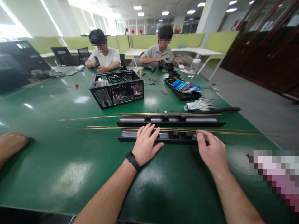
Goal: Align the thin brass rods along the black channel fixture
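Observation:
My left hand (146, 144), with a watch on its wrist, lies with fingers spread over the nearer black channel-shaped bar (126, 139). Its fingertips touch, or nearly touch, several thin brass-coloured rods (102, 127) that run lengthwise above that bar. Toward the bar's right end, my right hand (212, 149) is closed in a pinch at the rods; how many it grips is hidden by the fingers. Just behind lies a second black bar (126, 123) with a grey inner strip, and more thin rods (86, 118) rest along it.
An open computer case (121, 93) stands on the green table (58, 149) beyond the bars. A black tray (187, 97), white gloves (201, 105) and a clear cup (193, 68) lie rightward. Another person's hand (14, 143) rests at left. Two people (104, 57) sit opposite.

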{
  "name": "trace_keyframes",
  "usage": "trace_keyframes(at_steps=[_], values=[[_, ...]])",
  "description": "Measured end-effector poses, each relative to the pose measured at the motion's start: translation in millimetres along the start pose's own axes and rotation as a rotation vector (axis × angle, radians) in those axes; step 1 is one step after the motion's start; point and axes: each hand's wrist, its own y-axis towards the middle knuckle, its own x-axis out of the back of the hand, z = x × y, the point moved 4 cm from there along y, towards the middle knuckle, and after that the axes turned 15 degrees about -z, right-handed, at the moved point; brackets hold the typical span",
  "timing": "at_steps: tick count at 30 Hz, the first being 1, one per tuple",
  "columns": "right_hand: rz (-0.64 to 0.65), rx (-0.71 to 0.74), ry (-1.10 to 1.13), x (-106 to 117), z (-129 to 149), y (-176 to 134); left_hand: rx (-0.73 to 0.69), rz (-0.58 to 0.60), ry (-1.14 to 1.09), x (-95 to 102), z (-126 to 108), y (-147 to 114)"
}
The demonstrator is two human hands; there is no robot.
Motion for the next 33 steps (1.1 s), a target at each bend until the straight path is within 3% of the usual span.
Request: trace_keyframes(at_steps=[2, 7, 14, 20, 27, 33], values=[[0.003, 0.008, -0.014, -0.3, -0.3, 0.0, -0.008, 0.0, 0.005, 0.3, 0.0, 0.1], [-0.068, -0.142, -0.15, 4.9, -15.6, 4.3, -0.013, -0.001, 0.017, 0.6, 0.0, 0.0], [-0.011, 0.045, 0.042, -2.3, 3.2, -2.7, -0.025, -0.018, 0.016, -0.8, 0.9, -0.5], [-0.097, -0.142, -0.139, 2.7, -21.0, 3.1, -0.03, -0.029, 0.009, -1.7, 1.7, -1.4], [-0.044, 0.034, 0.024, -4.8, -0.3, -5.6, -0.025, -0.031, 0.001, -1.3, 1.4, -1.3], [-0.075, -0.053, -0.033, -1.5, -10.5, -1.4, -0.031, -0.035, -0.012, -1.0, 2.8, -1.6]])
